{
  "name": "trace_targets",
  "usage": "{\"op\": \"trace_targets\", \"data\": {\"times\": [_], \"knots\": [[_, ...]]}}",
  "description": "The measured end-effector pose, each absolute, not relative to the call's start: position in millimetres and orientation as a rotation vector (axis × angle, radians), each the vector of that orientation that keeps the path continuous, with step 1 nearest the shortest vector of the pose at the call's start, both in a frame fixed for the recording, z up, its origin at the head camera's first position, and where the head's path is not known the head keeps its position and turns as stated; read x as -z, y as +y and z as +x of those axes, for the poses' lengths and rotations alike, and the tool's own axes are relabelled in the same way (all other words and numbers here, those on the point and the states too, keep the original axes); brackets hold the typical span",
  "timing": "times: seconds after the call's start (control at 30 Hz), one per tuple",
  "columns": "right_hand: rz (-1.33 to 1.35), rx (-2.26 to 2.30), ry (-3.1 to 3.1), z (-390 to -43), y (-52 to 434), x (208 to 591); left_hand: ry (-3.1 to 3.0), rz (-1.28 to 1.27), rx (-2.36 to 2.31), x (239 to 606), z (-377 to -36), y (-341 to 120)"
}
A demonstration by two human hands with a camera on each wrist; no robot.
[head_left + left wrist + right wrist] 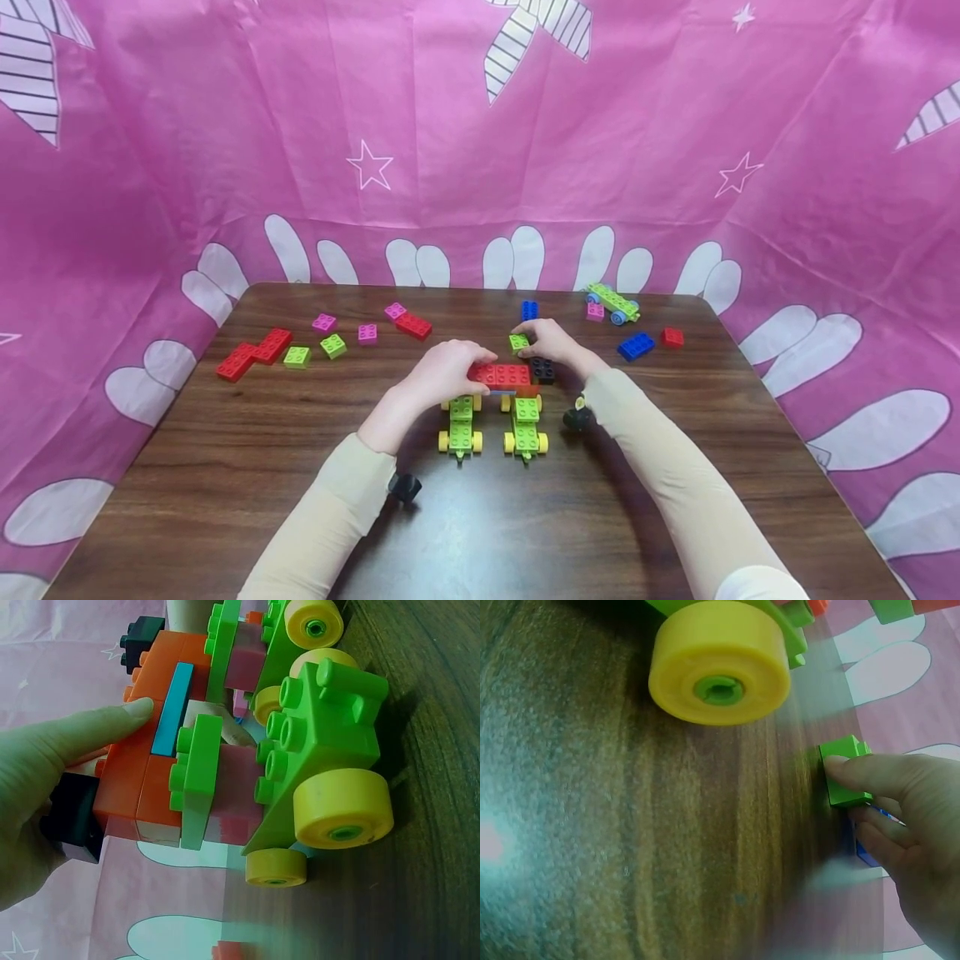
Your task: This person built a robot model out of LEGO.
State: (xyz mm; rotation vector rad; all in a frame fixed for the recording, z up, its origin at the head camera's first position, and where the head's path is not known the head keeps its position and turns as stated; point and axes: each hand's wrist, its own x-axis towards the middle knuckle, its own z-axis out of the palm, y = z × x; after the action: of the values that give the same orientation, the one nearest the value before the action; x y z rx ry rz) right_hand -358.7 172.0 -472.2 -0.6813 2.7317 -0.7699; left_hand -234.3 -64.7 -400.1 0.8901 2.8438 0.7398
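Note:
In the middle of the table stands a build of toy bricks: two lime wheeled bases with yellow wheels, bridged by red bricks on top. Black bricks sit at the ends of the red part, and a blue strip runs along its near side. My left hand grips the red bricks from the left, thumb on the near face; its fingers are mostly hidden behind. Beyond the build, my right hand pinches a small lime brick between thumb and fingers, close to the tabletop.
Behind that lime brick lies a blue brick. Loose red, lime and pink bricks are spread at back left. At back right are a lime base with blue wheels, a blue brick and a red brick.

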Motion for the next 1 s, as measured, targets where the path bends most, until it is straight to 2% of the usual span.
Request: {"op": "trace_targets", "data": {"times": [0.47,0.77,1.0], "knots": [[-0.732,0.862,2.745,-352.4,176.9,458.7,2.860,0.837,-0.796,402.6,-235.6,-73.2],[-0.760,1.014,2.745,-343.5,182.9,424.0,2.830,0.787,-0.829,401.6,-237.6,-79.0],[-0.827,1.041,2.741,-322.9,173.6,394.4,2.823,0.781,-0.799,400.1,-237.8,-82.0]]}}
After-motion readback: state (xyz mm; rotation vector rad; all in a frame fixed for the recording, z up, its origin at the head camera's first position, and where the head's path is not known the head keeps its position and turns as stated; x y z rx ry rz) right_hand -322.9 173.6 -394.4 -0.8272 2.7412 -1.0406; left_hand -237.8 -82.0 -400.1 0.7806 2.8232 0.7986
